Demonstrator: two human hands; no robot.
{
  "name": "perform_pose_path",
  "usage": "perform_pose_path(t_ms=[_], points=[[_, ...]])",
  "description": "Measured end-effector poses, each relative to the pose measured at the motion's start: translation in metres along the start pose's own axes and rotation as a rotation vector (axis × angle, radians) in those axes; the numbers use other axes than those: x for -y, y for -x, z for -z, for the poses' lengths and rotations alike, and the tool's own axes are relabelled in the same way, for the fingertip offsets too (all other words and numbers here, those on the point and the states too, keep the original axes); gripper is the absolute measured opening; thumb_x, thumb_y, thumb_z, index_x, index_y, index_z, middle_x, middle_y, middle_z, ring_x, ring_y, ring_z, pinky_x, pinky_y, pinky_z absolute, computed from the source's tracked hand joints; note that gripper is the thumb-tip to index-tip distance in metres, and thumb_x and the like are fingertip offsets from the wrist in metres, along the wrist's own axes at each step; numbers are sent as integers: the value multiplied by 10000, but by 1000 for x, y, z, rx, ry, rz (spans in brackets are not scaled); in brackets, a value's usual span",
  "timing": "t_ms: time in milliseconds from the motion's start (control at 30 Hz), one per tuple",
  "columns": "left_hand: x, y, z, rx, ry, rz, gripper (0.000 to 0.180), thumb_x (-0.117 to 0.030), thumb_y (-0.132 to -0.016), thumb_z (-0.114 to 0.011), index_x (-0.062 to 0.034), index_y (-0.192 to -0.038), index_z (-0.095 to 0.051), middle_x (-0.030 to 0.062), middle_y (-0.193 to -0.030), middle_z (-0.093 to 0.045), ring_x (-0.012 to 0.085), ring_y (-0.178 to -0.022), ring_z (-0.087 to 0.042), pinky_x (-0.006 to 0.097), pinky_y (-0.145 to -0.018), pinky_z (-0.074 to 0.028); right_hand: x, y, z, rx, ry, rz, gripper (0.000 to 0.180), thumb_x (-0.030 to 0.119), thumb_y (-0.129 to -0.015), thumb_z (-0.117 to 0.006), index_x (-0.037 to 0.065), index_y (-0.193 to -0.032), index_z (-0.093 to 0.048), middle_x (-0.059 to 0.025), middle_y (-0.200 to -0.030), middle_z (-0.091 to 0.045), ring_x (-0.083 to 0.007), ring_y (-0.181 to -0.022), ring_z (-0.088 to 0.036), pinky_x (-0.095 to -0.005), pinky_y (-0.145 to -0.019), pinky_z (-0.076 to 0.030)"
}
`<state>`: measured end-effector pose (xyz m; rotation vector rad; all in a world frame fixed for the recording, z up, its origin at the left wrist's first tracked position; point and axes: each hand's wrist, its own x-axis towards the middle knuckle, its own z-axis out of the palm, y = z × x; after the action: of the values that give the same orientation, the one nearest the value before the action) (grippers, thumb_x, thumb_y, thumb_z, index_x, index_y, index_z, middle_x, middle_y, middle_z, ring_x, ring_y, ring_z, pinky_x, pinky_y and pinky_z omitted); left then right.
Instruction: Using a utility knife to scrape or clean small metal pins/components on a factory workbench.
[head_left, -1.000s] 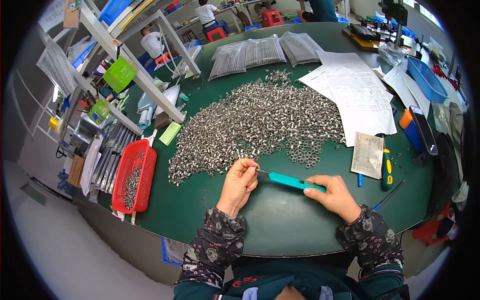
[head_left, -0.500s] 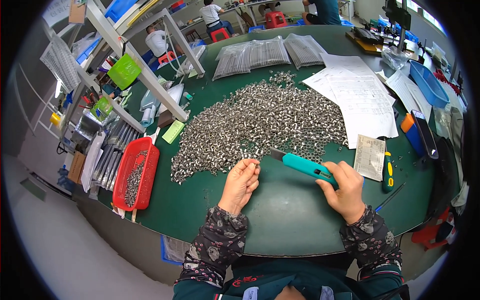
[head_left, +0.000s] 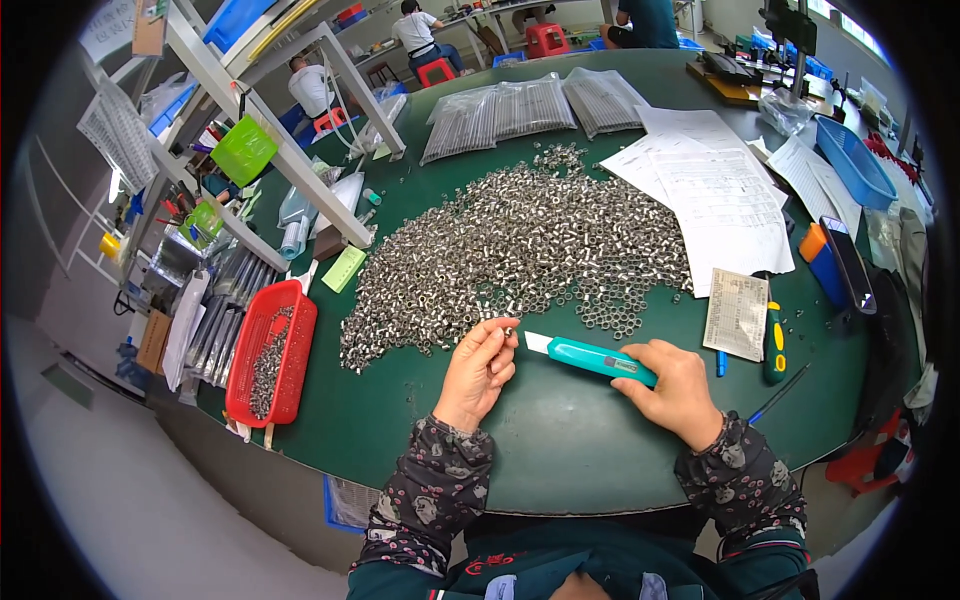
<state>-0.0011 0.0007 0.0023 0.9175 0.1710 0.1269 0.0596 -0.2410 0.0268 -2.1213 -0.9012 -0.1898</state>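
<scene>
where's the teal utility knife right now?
Head view, centre-right: the teal utility knife is in the right hand, blade pointing at the left hand, just below the pile of small metal parts.

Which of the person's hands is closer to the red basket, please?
The left. The left hand is at the near edge of the pile of metal rings, right of the red basket. The right hand holds the teal knife farther right.

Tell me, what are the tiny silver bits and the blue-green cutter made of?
The small rings look like shiny bare metal: silvery, glinting. The cutter in the right hand seems smooth teal plastic, with a pale blade that is probably steel. The left hand pinches one ring.
</scene>
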Motion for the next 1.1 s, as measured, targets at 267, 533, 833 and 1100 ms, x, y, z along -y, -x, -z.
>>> perform_pose_path(t_ms=[267,533,833,1100], points=[[1,1,0,-5,-26,13,182,-122,-884,-462,-5,-1010,-524,16,-760,-486,34,-510,-329,151,-404,-267,-4,1,-4,102,-189,-53,280,237,-677,-668,51,-881,-621,-122,-747,-596,-296,-661,-577,-357,-591,-450],[4,2,-5,-34,-156,-22,176,-137,-889,-460,2,-959,-543,4,-716,-476,17,-475,-313,147,-396,-262,-9,1,-5,230,-329,-205,290,249,-688,-660,38,-882,-617,-137,-770,-602,-292,-691,-585,-353,-612,-449],[3,4,-9,-130,-172,28,173,-145,-892,-455,-1,-931,-544,7,-706,-486,13,-464,-309,147,-391,-253,5,-1,4,-199,42,83,251,159,-663,-678,62,-877,-591,-77,-612,-468,-248,-515,-496,-340,-459,-376],[0,5,-9,-103,-190,-13,177,-149,-900,-438,-14,-965,-531,17,-738,-492,19,-480,-319,139,-390,-262,0,1,-2,-111,7,40,272,201,-657,-684,60,-874,-601,-89,-622,-499,-265,-519,-514,-355,-464,-386]])
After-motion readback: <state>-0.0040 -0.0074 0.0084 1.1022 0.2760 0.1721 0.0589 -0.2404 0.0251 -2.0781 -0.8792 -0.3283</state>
